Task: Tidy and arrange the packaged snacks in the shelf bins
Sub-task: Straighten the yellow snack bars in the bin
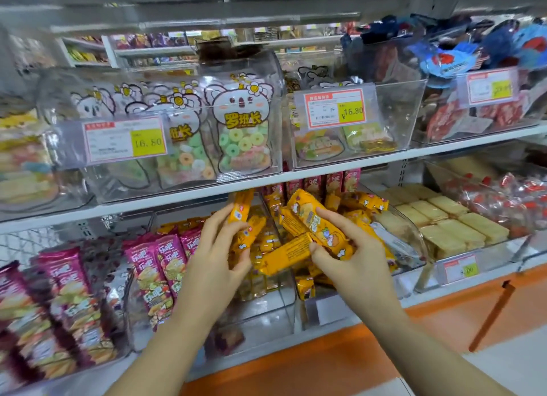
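Yellow packs (305, 215) gripped by left hand (213, 256) and right hand (355, 262) — bin (266, 315) below half-hidden.

Snack shop aisle, shelves (340, 166) of clear bins (266, 146), yellow price tags (336, 109), packaged sweets (244, 141)

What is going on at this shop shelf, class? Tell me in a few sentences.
A person is sorting yellow snack packets in a clear bin. The left hand holds a couple of upright packets. The right hand grips a bundle of them above the bin. More lie jumbled inside. Pink packets stand to the left, pale wafer packs lie to the right, and koala gummy bags sit higher up.
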### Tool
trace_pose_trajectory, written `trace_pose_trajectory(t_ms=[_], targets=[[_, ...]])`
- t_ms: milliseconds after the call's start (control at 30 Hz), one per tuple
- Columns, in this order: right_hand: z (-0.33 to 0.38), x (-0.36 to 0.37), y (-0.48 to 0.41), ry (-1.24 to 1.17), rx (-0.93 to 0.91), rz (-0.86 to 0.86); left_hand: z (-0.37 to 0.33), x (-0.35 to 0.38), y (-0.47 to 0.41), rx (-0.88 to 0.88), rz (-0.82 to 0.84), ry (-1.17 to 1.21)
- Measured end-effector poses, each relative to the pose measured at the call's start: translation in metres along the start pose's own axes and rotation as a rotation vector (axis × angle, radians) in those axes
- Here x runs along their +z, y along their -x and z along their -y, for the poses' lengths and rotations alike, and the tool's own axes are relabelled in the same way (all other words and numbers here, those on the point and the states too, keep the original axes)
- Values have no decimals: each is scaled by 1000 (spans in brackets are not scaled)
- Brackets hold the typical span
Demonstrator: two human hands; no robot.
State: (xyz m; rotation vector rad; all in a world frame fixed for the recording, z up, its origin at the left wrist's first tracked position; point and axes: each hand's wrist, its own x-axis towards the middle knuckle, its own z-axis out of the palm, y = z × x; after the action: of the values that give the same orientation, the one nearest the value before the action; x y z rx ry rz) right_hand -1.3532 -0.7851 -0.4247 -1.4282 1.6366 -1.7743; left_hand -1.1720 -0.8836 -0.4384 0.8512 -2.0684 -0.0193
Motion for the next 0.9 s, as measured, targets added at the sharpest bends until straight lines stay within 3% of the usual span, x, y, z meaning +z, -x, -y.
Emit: trace_pose_trajectory(t_ms=[200,333,467,600,700,833,900], targets=[[-5,64,-13,67,-111,-25,41,-19,-12,45,85,-368],[-17,109,-25,168,-136,-56,47,-22,-27,-99,101,-504],[-29,142,-40,231,-115,-116,46,-26,-36,-359,167,-480],[-49,156,-46,351,24,52,55,-14,-31,-247,74,-553],[-54,161,-43,478,-3,189,70,0,-24,-176,146,-636],[-53,165,-46,808,-183,128,77,10,-18,-110,151,-714],[-51,162,-52,815,-157,136,77,11,-19,-84,144,-714]])
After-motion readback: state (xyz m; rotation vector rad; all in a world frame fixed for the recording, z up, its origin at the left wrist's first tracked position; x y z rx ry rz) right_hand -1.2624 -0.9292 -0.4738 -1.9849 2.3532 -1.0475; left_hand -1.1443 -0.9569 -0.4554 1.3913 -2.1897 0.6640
